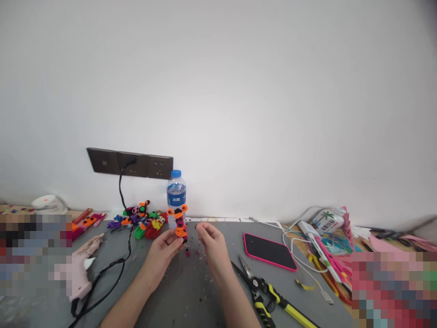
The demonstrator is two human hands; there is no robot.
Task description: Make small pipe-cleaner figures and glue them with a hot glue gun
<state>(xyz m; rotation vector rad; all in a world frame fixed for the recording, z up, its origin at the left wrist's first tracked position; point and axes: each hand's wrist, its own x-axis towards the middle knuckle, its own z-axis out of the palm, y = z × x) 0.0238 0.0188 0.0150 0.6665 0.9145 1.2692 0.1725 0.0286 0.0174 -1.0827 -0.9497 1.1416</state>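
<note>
Your left hand (163, 249) grips the orange-and-pink pipe-cleaner figure (180, 223) upright above the grey table (191, 291), steadying it for your right hand (210, 240), whose fingertips pinch together just beside it, near the water bottle (176, 193).

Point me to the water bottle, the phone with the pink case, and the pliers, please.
water bottle (176, 195): head view, on its blue label.
phone (269, 251): head view, middle of its dark screen.
pliers (259, 288): head view, at the pivot between jaws and yellow-black handles.
</note>
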